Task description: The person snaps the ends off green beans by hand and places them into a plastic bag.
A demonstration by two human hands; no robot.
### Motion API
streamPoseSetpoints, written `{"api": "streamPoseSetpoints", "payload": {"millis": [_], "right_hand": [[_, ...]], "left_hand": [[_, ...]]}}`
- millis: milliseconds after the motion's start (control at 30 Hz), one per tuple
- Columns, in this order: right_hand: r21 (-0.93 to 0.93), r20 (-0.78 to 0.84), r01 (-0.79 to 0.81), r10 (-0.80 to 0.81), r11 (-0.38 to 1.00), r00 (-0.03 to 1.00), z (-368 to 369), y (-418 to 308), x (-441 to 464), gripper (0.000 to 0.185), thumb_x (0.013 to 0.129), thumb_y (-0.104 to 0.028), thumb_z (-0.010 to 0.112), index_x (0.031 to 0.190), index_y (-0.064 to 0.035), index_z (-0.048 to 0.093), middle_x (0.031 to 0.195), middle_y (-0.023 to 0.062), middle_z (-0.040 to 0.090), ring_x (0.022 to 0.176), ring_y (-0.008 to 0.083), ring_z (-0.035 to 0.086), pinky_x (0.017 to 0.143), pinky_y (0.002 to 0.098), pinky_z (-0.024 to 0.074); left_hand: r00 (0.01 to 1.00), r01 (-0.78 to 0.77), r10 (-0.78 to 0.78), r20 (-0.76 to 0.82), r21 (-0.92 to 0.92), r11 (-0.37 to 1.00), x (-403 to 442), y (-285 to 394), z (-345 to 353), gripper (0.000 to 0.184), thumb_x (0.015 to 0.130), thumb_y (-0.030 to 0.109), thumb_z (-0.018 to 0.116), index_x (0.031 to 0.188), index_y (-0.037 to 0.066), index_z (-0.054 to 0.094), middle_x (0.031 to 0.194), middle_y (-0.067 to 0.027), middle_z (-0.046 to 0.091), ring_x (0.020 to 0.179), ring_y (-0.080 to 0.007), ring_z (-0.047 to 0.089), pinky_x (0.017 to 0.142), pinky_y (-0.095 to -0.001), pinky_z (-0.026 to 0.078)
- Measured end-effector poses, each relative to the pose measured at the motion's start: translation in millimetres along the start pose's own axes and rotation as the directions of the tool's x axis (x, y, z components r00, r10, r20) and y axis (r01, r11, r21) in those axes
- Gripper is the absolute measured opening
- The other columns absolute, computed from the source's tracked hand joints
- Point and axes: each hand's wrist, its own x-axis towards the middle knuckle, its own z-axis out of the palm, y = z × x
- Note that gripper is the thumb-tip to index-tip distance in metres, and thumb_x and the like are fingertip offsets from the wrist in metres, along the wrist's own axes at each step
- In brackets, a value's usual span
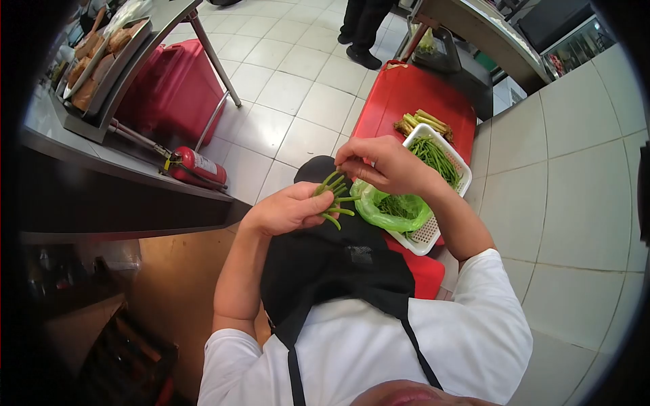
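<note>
My left hand point(290, 208) is closed around a small bunch of green beans point(343, 200), their ends fanning out past the thumb and fingers. Just above the bunch, my right hand point(382, 162) has thumb and fingers pinched together at the end of one bean. Beside my right forearm stands a white plastic basket point(466, 177) with a heap of loose green beans point(434, 158) at its far end. A light green plastic bag point(369, 214) gapes in the basket's near part, with thin green pieces inside.
The basket rests on a red surface point(376, 101), where a bundle of pale green stalks point(423, 123) also lies. A tiled wall point(514, 196) bounds the right. Leftward are a fire extinguisher point(196, 168), a red bin point(172, 91) and a metal table. Another person's legs point(364, 27) stand ahead.
</note>
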Motion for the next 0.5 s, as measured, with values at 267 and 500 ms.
{"api": "streamPoseSetpoints", "payload": {"millis": [267,500], "right_hand": [[-0.224,0.102,0.180,-0.161,0.958,0.982,-0.4,-3.4,-5.2,0.015,0.086,-0.002,0.066,0.101,-0.0035,0.064,0.091,0.0105,0.064,0.078,0.0285,0.065,0.067,0.0354,0.0527],[-0.045,-0.204,0.018,-0.027,0.999,0.979,17.6,5.4,-17.5,0.010,0.082,-0.001,0.060,0.090,0.0014,0.065,0.078,0.0094,0.064,0.071,0.0174,0.063,0.064,0.0283,0.0484]], "left_hand": [[0.998,0.058,-0.058,-0.001,-0.014,0.998,-1.6,-3.4,-2.1,0.038,0.102,0.042,0.050,0.098,0.006,0.062,0.075,0.0071,0.049,0.061,-0.0019,0.035,0.053,-0.0170,0.030],[0.999,0.050,-0.052,-0.016,-0.068,0.996,11.0,-15.8,5.0,0.035,0.102,0.040,0.051,0.099,0.006,0.061,0.069,0.0070,0.047,0.058,-0.0014,0.035,0.048,-0.0176,0.025]]}}
